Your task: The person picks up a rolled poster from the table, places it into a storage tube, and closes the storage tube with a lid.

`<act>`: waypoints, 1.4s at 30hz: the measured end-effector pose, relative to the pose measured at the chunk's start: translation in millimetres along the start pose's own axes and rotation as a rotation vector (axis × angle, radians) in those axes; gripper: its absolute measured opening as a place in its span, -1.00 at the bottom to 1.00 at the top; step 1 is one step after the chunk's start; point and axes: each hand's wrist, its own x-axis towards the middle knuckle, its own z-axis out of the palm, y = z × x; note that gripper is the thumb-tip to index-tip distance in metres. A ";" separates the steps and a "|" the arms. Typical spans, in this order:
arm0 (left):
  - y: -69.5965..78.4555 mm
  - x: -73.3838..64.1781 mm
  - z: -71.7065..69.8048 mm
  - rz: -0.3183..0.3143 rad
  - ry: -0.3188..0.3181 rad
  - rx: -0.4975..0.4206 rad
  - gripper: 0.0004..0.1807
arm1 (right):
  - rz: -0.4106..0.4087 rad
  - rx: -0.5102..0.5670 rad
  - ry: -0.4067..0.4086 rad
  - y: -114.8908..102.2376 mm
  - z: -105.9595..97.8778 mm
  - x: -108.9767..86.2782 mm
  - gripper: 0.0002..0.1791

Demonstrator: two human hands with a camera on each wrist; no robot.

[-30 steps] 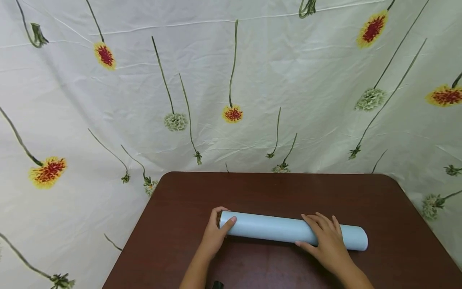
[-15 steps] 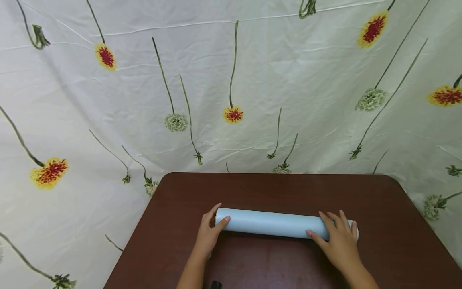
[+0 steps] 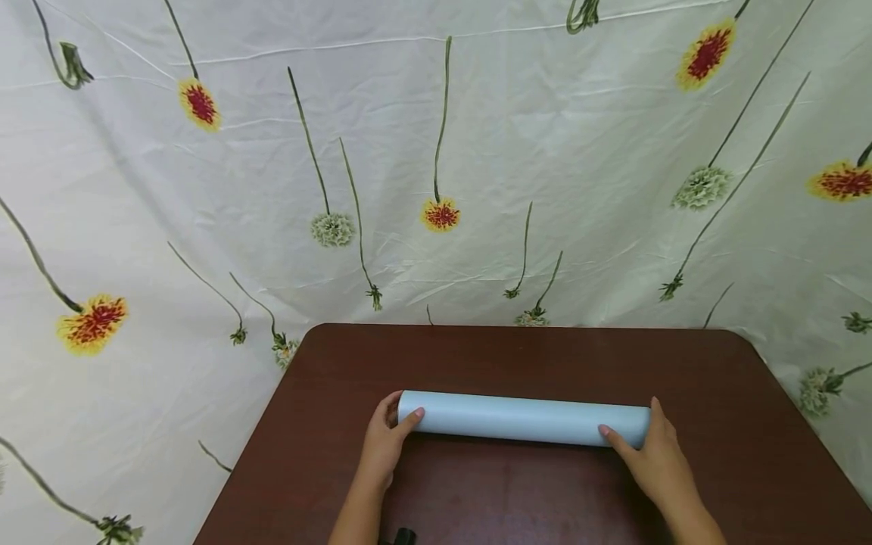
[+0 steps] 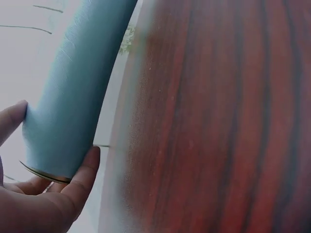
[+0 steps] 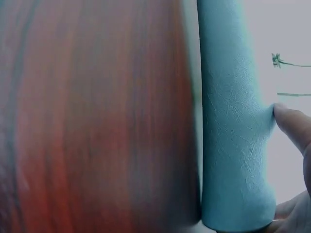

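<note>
A light blue roll [image 3: 518,418] with a creased, leather-like surface lies sideways in front of me in the head view. My left hand [image 3: 384,443] grips its left end, thumb on the near side and fingers at the end face. In the left wrist view, the same roll [image 4: 73,97] shows a thin dark-and-tan edge at its end, between thumb and fingertips. My right hand [image 3: 659,460] holds the right end, its thumb on the near side and its other fingers around the end. The right wrist view shows fine wrinkles on the roll [image 5: 238,126] beside that thumb.
Under the roll is a dark red-brown wooden table [image 3: 518,356] with rounded far corners. A small black object [image 3: 405,537] shows at the bottom edge, by the left forearm. A white cloth [image 3: 381,174] with printed flowers hangs behind the table.
The roll has shifted left, and its right end has moved in, so it looks shorter. My right hand has gone from lying over the roll to gripping its right end. The left hand moved slightly left.
</note>
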 end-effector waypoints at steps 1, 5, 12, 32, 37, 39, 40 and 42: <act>-0.2 0.1 -0.4 -0.006 -0.003 0.000 -0.11 | 0.020 0.020 -0.028 1.0 -1.1 1.2 0.40; -2.9 0.1 -2.3 -0.022 -0.033 -0.018 -0.15 | 0.050 0.096 -0.085 5.8 -3.3 2.9 0.40; -10.6 0.9 -5.6 -0.027 -0.145 -0.131 -0.22 | 0.038 0.177 -0.072 11.8 -1.7 0.5 0.29; -15.0 7.6 -13.1 -0.069 -0.334 -0.169 -0.20 | 0.018 0.171 -0.089 13.2 -3.9 2.3 0.24; -13.3 6.9 -13.7 -0.075 -0.331 -0.153 -0.21 | 0.022 0.180 -0.101 13.5 -4.7 3.5 0.25; -12.4 6.8 -13.5 -0.081 -0.325 -0.147 -0.19 | 0.023 0.193 -0.104 14.0 -5.1 4.1 0.25; -11.8 6.8 -13.6 -0.089 -0.319 -0.146 -0.18 | 0.025 0.201 -0.104 14.2 -5.2 4.6 0.26; -10.2 6.2 -13.7 -0.100 -0.308 -0.145 -0.16 | 0.030 0.215 -0.104 14.5 -5.7 5.9 0.26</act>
